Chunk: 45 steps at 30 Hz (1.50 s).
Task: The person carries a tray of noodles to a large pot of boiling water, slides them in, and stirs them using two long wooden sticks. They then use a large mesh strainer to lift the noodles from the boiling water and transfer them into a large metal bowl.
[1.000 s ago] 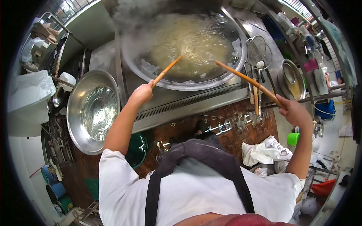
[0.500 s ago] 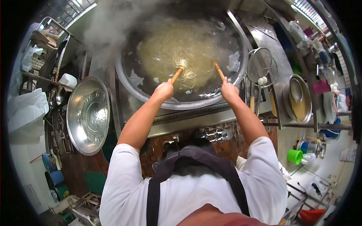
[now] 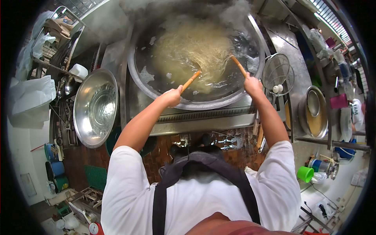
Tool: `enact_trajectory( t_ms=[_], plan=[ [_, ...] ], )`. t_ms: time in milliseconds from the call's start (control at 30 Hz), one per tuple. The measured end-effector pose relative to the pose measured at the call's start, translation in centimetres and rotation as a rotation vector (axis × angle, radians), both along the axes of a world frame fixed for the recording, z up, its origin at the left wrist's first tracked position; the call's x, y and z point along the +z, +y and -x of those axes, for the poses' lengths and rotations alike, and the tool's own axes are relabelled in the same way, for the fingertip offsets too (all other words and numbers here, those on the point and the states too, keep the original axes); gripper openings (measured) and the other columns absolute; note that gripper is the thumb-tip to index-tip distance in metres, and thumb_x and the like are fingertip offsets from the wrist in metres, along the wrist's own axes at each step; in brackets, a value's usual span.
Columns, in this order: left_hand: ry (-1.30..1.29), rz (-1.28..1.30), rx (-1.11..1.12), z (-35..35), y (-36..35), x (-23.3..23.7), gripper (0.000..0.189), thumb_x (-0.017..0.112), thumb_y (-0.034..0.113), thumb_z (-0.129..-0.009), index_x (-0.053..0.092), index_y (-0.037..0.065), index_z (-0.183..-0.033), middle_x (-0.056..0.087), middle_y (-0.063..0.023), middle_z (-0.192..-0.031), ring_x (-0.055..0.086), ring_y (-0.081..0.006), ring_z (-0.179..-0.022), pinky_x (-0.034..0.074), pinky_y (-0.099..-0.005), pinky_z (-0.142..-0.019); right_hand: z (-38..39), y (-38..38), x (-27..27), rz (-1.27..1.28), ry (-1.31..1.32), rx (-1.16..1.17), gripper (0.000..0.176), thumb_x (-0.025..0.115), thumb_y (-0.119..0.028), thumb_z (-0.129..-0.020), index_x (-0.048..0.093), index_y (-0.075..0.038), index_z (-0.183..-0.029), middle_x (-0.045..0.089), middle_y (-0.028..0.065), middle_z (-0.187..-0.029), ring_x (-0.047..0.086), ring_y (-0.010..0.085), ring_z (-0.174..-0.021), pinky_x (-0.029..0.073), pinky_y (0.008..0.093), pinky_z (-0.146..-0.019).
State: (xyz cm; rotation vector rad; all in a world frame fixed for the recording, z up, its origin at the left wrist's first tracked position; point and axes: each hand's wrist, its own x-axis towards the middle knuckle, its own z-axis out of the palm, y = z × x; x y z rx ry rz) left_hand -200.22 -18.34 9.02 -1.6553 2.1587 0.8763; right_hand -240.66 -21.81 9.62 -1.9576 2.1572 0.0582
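The big pot (image 3: pixel 203 105) is filled with cloudy water (image 3: pixel 168 43) and noodles (image 3: pixel 209 64). A metal basin (image 3: pixel 83 117) is set left of the pot, a strainer (image 3: pixel 277 73) right of it. Over the pot, the left stick (image 3: pixel 190 82) is gripped by the left hand (image 3: pixel 171 97), the right stick (image 3: pixel 239 66) by the right hand (image 3: pixel 253 85).

Steam (image 3: pixel 109 21) veils the far rim of the wide pot (image 3: pixel 196 106), and we cannot tell whether the left stick (image 3: pixel 191 81) and right stick (image 3: pixel 239 65) dip below the cloudy liquid (image 3: pixel 176 43). The bottom edge crops a red dial (image 3: pixel 94 229), its markings too small for us.
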Motion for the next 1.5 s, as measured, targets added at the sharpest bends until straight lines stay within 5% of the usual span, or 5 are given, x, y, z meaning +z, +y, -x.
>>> enact_trajectory(
  t_ms=[233,833,1000,1367,1500],
  plan=[
    [0.078,-0.055,-0.034,-4.1,6.5,1.5,0.079,0.065,0.017,-0.09,0.019,0.012,-0.155,0.067,-0.0264,-0.101,0.065,-0.0427,-0.099,0.051,-0.0517,-0.084,5.7,11.1,6.5,-0.333,-0.349,-0.183,0.025,0.059,-0.007,-0.09,0.046,0.004,-0.108,0.059,0.015,-0.073,0.054,0.0209,-0.049,0.042,0.0359,-0.039],
    [0.238,-0.331,0.465,-29.4,27.7,10.6,0.071,0.074,0.013,-0.086,0.041,0.014,-0.149,0.063,-0.0153,-0.122,0.06,-0.0273,-0.111,0.046,-0.0371,-0.098,-5.1,24.5,8.8,-0.25,-0.118,-0.048,0.036,0.07,-0.014,-0.088,0.047,-0.002,-0.114,0.064,0.0272,-0.098,0.06,0.0491,-0.096,0.049,0.0504,-0.081],
    [0.413,-0.061,0.468,-36.9,34.6,9.8,0.069,0.072,0.006,-0.086,0.042,0.01,-0.148,0.063,-0.0095,-0.115,0.061,-0.019,-0.097,0.049,-0.0318,-0.088,-14.7,17.6,-4.1,-0.041,-0.222,0.1,0.031,0.064,-0.012,-0.088,0.056,0.0,-0.116,0.067,0.0231,-0.1,0.066,0.0358,-0.091,0.053,0.0465,-0.077],
    [0.579,-0.028,0.715,-35.6,32.6,10.8,0.067,0.067,0.009,-0.09,0.038,0.008,-0.151,0.052,-0.0015,-0.072,0.042,-0.0103,-0.045,0.035,-0.0282,-0.04,-22.3,16.2,-0.1,-0.069,-0.394,0.163,0.032,0.068,-0.016,-0.089,0.056,-0.002,-0.114,0.067,0.0233,-0.102,0.065,0.0395,-0.097,0.051,0.0475,-0.081],
    [0.443,0.108,0.548,-34.6,28.3,9.1,0.069,0.068,0.013,-0.09,0.037,0.008,-0.151,0.065,-0.0186,-0.111,0.063,-0.0296,-0.094,0.049,-0.037,-0.082,-16.2,18.4,6.0,-0.051,-0.317,0.326,0.033,0.07,-0.015,-0.089,0.057,-0.004,-0.118,0.066,0.0192,-0.104,0.065,0.0338,-0.094,0.051,0.046,-0.081]
  ],
)
